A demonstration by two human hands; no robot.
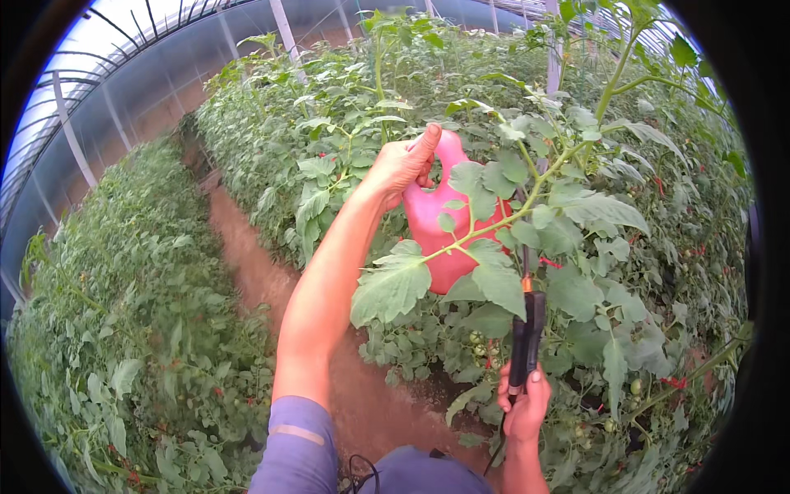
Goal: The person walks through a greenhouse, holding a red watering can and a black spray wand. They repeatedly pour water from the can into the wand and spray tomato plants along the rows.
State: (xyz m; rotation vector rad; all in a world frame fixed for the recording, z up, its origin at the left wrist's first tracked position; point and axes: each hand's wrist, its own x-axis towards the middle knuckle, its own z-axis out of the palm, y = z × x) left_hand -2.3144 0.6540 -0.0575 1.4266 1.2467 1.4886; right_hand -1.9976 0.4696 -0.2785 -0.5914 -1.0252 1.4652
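Note:
My left hand (404, 165) is raised among the tomato plants, its fingers closed on the edge of a pink plastic bag or sheet (435, 216). A leafy tomato branch (469, 238) crosses in front of the pink plastic and partly hides it. Lower right, my right hand (524, 401) grips the black handle of a tool (528, 339) held upright, with a cable running down from it. The tool's orange collar and thin dark shaft rise behind the leaves, where its upper end is partly hidden.
Dense tomato rows stand at the left (123, 321) and the right, some with green tomatoes (478, 346) and red ties (674, 383). A bare soil path (247, 265) runs between them. Pale posts (284, 28) and the greenhouse wall (154, 80) stand beyond.

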